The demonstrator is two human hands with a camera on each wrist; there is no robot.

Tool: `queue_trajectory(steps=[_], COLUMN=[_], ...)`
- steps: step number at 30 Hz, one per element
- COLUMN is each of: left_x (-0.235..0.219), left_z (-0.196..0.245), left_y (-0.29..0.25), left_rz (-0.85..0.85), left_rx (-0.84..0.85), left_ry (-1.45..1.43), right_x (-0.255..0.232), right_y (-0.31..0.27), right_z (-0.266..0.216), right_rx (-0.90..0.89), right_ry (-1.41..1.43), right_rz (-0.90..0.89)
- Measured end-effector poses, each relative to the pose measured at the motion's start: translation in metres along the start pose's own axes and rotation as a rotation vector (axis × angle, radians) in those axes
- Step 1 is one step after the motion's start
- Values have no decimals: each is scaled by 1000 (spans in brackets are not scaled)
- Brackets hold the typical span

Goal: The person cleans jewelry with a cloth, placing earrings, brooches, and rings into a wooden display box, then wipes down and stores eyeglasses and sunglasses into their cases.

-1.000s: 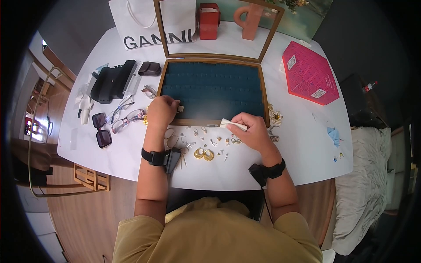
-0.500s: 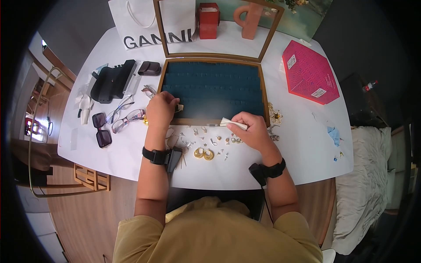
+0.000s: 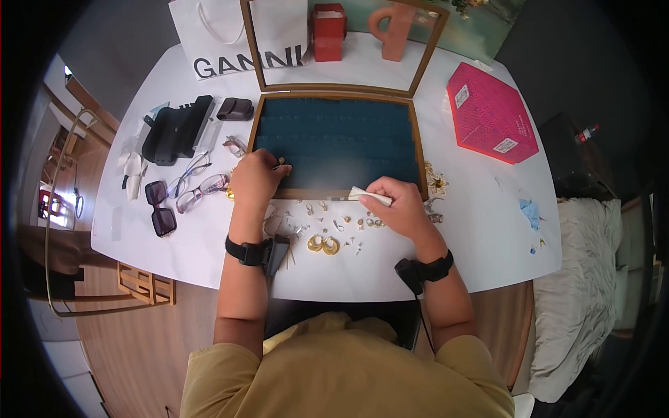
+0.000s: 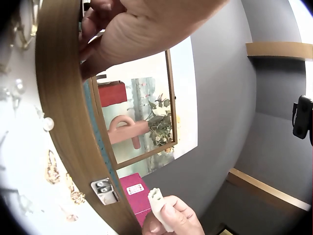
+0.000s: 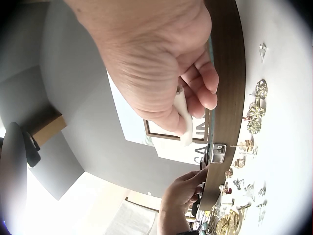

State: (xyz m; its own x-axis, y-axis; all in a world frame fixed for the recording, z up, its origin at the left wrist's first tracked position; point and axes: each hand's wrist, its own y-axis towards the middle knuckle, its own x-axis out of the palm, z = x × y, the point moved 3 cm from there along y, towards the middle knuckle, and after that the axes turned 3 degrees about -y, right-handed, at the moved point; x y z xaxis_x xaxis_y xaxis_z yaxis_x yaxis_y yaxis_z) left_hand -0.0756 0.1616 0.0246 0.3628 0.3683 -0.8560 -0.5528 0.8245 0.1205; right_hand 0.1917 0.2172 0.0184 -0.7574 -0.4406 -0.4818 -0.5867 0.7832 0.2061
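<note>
The left hand (image 3: 255, 180) (image 4: 146, 32) is over the left front corner of an open wooden case (image 3: 417, 139) lined with dark teal padding (image 3: 334, 129). A small item (image 3: 280, 164) is pinched at its fingertips, too small to identify. At the front edge, right of the metal latch (image 4: 105, 191), the right hand (image 3: 401, 209) (image 5: 151, 63) grips a folded white cloth-like piece (image 3: 371, 196) (image 5: 183, 117) between thumb and fingers. Earrings and other small jewellery lie before the case, among them two gold hoops (image 3: 323, 244).
Sunglasses (image 3: 161, 209), clear-lensed glasses (image 3: 202, 193) and a black case (image 3: 178, 130) lie left. Behind the raised glass lid (image 3: 338, 88) stand a white bag (image 3: 209, 42), a red box (image 3: 328, 35) and a pink object (image 3: 396, 35). A pink hexagonal box (image 3: 491, 111) is at right.
The left hand has shifted slightly at the case's corner, and the small item at its fingertips shows at a different angle. The right hand keeps its grip, nearly still.
</note>
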Motion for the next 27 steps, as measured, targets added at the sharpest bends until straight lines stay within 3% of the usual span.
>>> queue_trajectory(steps=[4,10,19,27], left_x=[8,2,10,2], left_z=[-9,2,-15,-12], left_y=[4,1,6,4], left_rz=[2,-44,-23,-44], left_rx=[51,-47,104,43], left_ry=[-29,0,-61,14], right_x=[-1,-1,0,-3], right_y=[0,0,0,1], right_z=[0,0,3,4], right_rx=[-5,-11,5,-8], right_ry=[-1,-2,18,26], right_rz=[2,-2,-7,31])
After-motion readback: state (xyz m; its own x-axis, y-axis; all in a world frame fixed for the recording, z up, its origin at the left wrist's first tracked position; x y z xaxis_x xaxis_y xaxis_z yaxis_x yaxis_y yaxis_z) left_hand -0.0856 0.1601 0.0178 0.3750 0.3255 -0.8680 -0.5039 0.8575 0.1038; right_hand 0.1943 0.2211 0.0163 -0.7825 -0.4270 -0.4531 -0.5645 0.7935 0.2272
